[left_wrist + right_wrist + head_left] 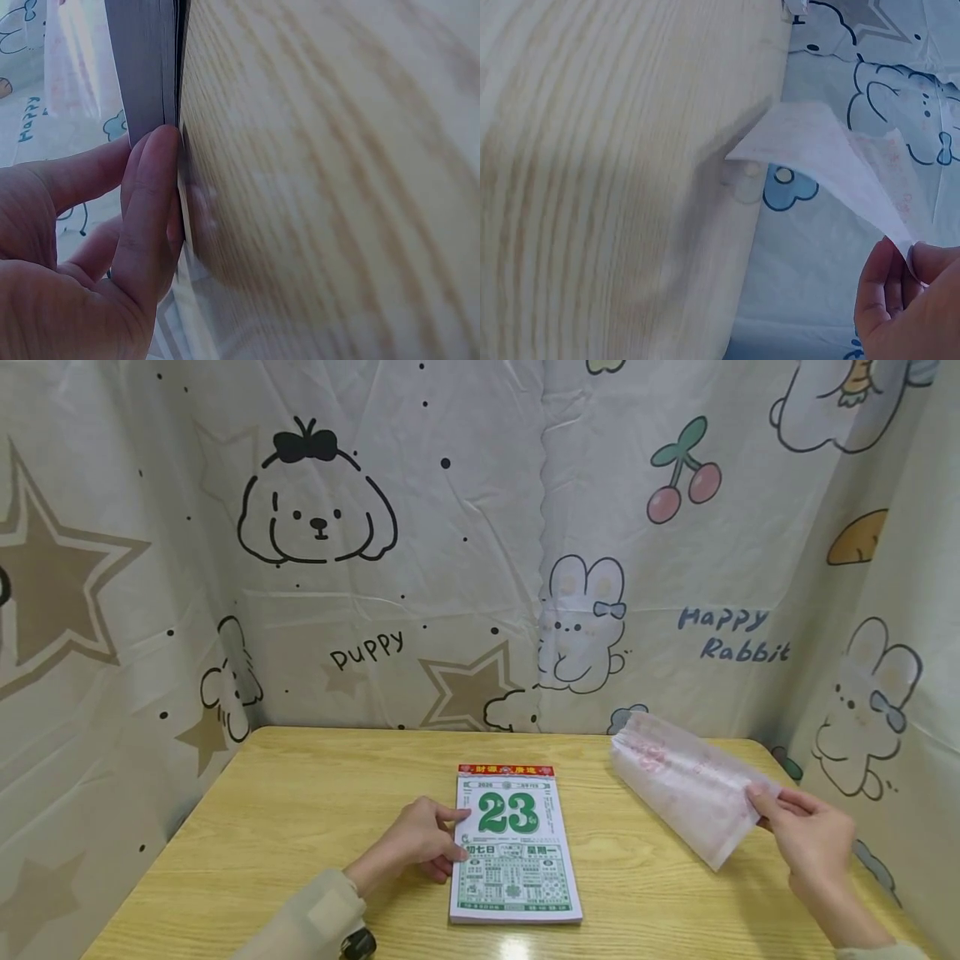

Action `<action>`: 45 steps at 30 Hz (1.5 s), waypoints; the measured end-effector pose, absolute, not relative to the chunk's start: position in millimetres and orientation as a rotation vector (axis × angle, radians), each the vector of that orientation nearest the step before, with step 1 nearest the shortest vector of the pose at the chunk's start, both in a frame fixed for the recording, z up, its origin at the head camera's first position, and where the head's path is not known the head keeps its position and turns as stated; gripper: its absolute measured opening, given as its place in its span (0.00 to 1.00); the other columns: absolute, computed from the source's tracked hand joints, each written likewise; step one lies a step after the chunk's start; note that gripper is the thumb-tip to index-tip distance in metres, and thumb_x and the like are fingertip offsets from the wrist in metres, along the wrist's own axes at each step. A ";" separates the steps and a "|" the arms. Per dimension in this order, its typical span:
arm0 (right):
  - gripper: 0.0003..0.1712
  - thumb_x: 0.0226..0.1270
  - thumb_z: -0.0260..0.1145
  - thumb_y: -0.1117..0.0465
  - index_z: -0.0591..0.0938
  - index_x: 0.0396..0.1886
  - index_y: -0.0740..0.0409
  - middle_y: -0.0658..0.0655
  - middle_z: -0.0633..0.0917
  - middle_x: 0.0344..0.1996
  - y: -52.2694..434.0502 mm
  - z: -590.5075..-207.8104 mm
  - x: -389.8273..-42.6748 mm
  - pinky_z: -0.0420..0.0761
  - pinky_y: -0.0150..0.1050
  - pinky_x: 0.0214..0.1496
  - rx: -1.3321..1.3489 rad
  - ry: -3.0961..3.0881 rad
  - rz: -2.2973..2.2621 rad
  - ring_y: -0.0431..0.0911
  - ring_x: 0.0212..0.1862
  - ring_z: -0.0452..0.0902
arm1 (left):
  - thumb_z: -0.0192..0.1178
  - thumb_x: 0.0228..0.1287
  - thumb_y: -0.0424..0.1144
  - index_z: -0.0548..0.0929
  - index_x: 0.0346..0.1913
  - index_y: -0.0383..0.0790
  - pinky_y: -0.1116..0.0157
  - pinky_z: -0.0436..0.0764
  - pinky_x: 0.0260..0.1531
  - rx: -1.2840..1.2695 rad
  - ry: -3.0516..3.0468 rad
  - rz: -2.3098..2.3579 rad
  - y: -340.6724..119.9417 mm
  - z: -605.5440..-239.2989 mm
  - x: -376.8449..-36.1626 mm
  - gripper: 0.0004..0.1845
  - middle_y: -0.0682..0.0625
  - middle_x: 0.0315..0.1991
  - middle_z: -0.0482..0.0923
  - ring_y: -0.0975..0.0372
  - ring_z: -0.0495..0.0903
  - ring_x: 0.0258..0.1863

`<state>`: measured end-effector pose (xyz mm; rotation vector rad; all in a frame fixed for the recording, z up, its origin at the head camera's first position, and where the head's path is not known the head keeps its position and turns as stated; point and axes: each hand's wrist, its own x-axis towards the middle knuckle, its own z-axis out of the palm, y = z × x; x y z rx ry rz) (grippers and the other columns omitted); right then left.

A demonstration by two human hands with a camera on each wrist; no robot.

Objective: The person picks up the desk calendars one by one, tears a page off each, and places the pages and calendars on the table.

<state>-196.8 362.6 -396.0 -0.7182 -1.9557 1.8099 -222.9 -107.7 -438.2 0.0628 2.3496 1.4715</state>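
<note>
A tear-off calendar (513,860) lies flat on the table, with a red header strip and a big green 23. My left hand (423,839) grips its left edge, thumb and a finger on the top page. In the left wrist view, fingers (150,195) press against the thick side of the pad. My right hand (813,835) pinches one corner of a thin white paper sheet (686,785) with faint pink-red print. That sheet hangs above the table's right part, and it bends in a curve in the right wrist view.
The wooden table (330,793) has light grain, and its far edge meets a cloth curtain (465,577) with cartoon prints. More curtain hangs at both sides. A dark wrist strap (358,942) sits below the left sleeve.
</note>
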 end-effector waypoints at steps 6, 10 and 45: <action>0.16 0.63 0.79 0.65 0.85 0.22 0.41 0.41 0.86 0.18 371.6 -385.6 -187.8 0.84 0.25 0.24 -0.693 -1.858 1.828 0.36 0.20 0.84 | 0.77 0.56 0.24 0.83 0.67 0.37 0.60 0.90 0.21 0.070 2.356 1.472 -108.6 -438.9 -222.2 0.33 0.41 0.31 0.81 0.58 0.84 0.18; 0.12 0.64 0.79 0.64 0.89 0.25 0.43 0.35 0.85 0.18 368.2 -384.2 -181.4 0.82 0.22 0.24 -0.598 -1.991 1.617 0.31 0.22 0.83 | 0.77 0.56 0.24 0.83 0.67 0.37 0.60 0.90 0.21 0.069 2.352 1.477 -109.4 -440.1 -222.0 0.33 0.41 0.32 0.81 0.57 0.84 0.19; 0.30 0.69 0.75 0.45 0.84 0.64 0.56 0.65 0.78 0.69 299.3 -443.7 -195.5 0.77 0.68 0.66 0.678 -2.842 0.633 0.66 0.69 0.72 | 0.77 0.56 0.24 0.83 0.67 0.37 0.60 0.90 0.21 0.072 2.349 1.463 -108.9 -441.1 -226.3 0.34 0.40 0.31 0.81 0.57 0.84 0.18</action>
